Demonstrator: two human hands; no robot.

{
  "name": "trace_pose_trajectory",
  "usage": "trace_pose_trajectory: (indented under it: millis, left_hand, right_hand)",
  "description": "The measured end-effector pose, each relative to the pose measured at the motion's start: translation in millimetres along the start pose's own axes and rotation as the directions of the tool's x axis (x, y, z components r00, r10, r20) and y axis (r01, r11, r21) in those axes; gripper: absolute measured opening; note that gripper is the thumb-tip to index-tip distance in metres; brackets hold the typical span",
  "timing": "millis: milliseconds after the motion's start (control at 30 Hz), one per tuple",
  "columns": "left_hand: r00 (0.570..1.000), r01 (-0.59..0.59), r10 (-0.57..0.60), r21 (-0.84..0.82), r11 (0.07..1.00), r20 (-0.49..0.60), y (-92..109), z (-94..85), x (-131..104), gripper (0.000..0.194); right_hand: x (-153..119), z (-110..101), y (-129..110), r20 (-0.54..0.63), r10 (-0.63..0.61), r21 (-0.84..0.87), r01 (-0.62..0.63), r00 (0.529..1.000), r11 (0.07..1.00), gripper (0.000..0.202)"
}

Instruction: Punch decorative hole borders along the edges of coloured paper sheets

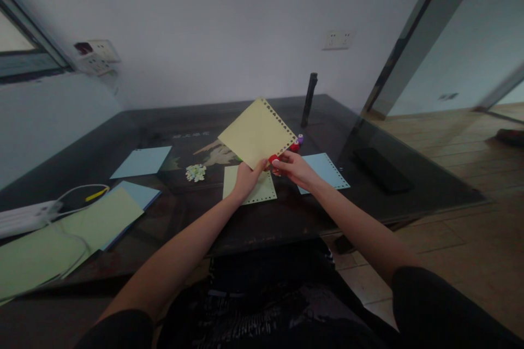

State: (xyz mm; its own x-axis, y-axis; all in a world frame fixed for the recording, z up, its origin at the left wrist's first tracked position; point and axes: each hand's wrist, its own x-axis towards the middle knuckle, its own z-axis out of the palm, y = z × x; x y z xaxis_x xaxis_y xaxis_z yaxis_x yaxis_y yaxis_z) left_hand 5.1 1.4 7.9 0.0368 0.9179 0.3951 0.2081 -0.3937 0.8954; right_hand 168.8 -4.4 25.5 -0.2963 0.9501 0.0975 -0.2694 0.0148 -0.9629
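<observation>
A pale yellow sheet (256,131) with a row of small punched shapes along its right edge is raised off the table, tilted. My left hand (248,179) pinches its lower corner, thumb on top. At that same corner my right hand (295,168) grips a small red craft punch (274,160), which sits at the sheet's edge. Beneath lies another yellow sheet (262,192) with holes along its border, partly hidden by my left hand. Beside my right hand rests a light blue sheet (325,172), also punched along the edge. Just behind are another red punch (294,146) and a purple punch (300,139).
A heap of small paper cutouts (195,173) lies left of the sheets. Further left are a blue sheet (141,162), stacked yellow paper (85,232) and a white power strip (28,218) with cables. A black upright object (309,99) stands at the back; a dark flat object (382,170) lies right.
</observation>
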Motion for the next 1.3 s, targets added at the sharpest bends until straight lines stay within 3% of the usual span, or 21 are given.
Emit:
trace_pose_trajectory:
  millis: [233, 467, 800, 1133, 1300]
  left_hand:
    - [1.000, 0.000, 0.002, 0.085, 0.996, -0.024, 1.8, -3.3, 0.5, 0.028]
    - [0.997, 0.022, -0.019, 0.047, 0.999, -0.069, -0.8, -3.4, 2.8, 0.027]
    - [0.997, 0.048, -0.049, -0.016, 0.999, -0.056, -4.5, -3.4, 3.6, 0.030]
    - [0.997, 0.063, -0.064, -0.038, 0.997, -0.037, 5.8, -4.8, 1.5, 0.036]
    - [0.998, 0.062, -0.063, -0.056, 0.997, -0.017, 9.1, -3.9, 0.4, 0.038]
  right_hand:
    - [-1.0, -0.1, -3.0, -0.022, -0.025, -0.079, 0.023, 0.999, 0.997, 0.031]
    - [1.1, -6.8, -2.5, -0.035, 0.001, -0.107, -0.005, 0.999, 0.994, 0.028]
    - [2.2, -12.2, -8.5, -0.086, 0.043, -0.054, -0.048, 0.995, 0.997, 0.023]
    - [5.0, -16.9, -6.7, -0.061, 0.132, 0.176, -0.120, 0.989, 0.977, 0.016]
    - [3.4, -13.7, -4.5, -0.038, 0.112, 0.116, -0.107, 0.993, 0.987, 0.026]
